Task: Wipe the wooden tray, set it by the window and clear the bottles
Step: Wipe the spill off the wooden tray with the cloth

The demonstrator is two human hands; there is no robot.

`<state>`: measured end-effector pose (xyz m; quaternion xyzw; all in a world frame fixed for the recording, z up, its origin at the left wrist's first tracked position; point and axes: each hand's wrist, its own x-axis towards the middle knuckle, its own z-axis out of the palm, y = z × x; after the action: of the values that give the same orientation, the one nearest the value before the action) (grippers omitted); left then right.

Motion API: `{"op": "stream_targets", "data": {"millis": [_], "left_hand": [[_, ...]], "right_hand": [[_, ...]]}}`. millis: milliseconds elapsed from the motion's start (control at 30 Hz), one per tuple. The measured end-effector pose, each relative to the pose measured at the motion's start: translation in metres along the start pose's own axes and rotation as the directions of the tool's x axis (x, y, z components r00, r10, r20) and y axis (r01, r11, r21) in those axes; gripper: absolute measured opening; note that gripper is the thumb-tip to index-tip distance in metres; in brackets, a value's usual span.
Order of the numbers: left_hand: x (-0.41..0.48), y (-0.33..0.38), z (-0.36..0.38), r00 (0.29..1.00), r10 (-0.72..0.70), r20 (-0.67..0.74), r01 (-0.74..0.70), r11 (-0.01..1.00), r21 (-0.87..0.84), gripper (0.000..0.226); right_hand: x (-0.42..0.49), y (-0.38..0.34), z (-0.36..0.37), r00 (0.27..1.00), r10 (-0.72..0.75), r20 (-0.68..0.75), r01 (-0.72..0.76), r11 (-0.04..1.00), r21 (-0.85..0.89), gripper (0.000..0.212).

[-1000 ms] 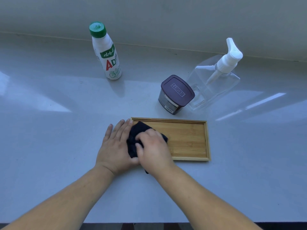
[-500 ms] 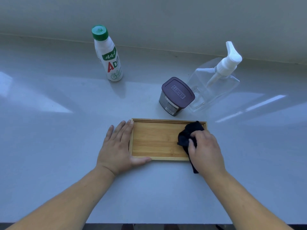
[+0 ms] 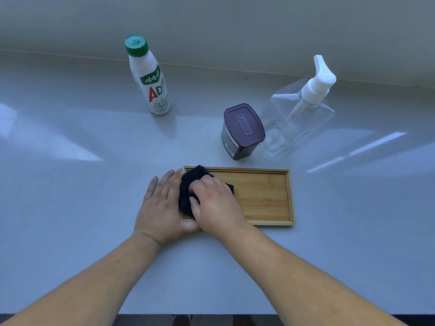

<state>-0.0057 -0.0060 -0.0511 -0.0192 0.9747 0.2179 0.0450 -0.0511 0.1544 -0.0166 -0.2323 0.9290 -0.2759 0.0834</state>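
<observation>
A shallow wooden tray (image 3: 266,198) lies flat on the grey counter in front of me. My right hand (image 3: 216,203) presses a dark cloth (image 3: 190,184) onto the tray's left end. My left hand (image 3: 160,208) lies flat, fingers spread, against the tray's left edge, its thumb under my right hand. Behind stand a white bottle with a green cap (image 3: 148,76), a brown-lidded jar (image 3: 242,130) and a clear pump bottle (image 3: 301,111).
The grey counter (image 3: 70,208) runs back to a pale wall or sill (image 3: 211,31). Its front edge is near the bottom of the view. Bright reflections lie on the left and right of the counter.
My right hand swept the cloth from the tray's left end to its right end and back to the left. My left hand stayed at the tray's left edge.
</observation>
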Motion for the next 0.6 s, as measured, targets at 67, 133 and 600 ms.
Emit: {"op": "stream_targets", "data": {"millis": [67,133,600], "left_hand": [[-0.001,0.0,0.0,1.0,0.0,-0.001,0.0,1.0,0.009,0.13],[-0.001,-0.001,-0.001,1.0,0.003,-0.001,-0.003,1.0,0.011,0.138],[0.0,-0.005,-0.001,0.999,0.01,0.05,-0.011,0.999,0.031,0.132]], "right_hand": [[-0.026,0.02,-0.015,0.996,-0.049,0.07,0.05,0.999,-0.018,0.016],[-0.048,0.044,-0.032,0.997,0.003,0.08,0.002,0.998,-0.065,0.018],[0.01,-0.004,0.0,0.957,0.266,-0.116,-0.277,0.956,-0.093,0.017]]}}
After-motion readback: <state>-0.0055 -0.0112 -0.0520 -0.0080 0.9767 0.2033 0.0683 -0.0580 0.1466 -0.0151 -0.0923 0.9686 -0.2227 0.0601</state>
